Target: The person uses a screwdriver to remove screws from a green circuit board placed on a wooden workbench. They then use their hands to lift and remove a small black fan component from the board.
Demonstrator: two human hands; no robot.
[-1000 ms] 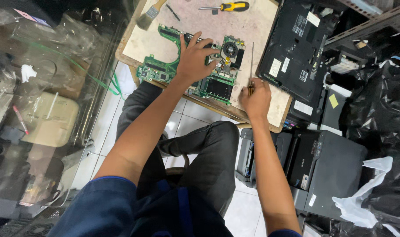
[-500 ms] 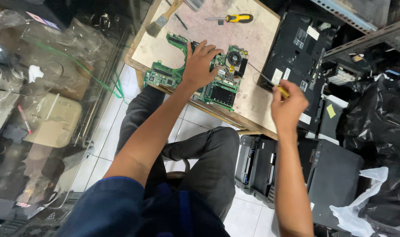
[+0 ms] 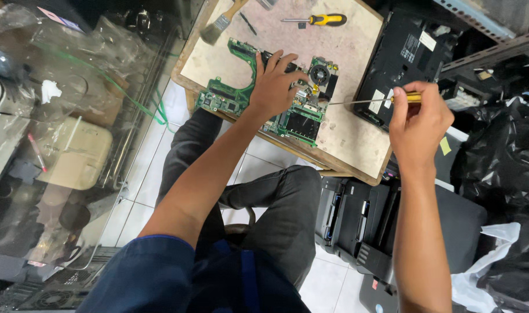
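Left hand [image 3: 274, 87] lies flat, fingers spread apart, on a green circuit board [image 3: 241, 98] at the near part of the wooden tabletop [image 3: 357, 52]. Right hand [image 3: 418, 124], fingers clamped on the yellow handle of a thin screwdriver [image 3: 363, 101], holds the shaft level, tip pointing toward the board's small round fan [image 3: 319, 74]. Farther back lie a second yellow-handled screwdriver [image 3: 316, 19] and a paintbrush [image 3: 218, 23]. A black laptop base [image 3: 400, 64] rests just right of the tabletop.
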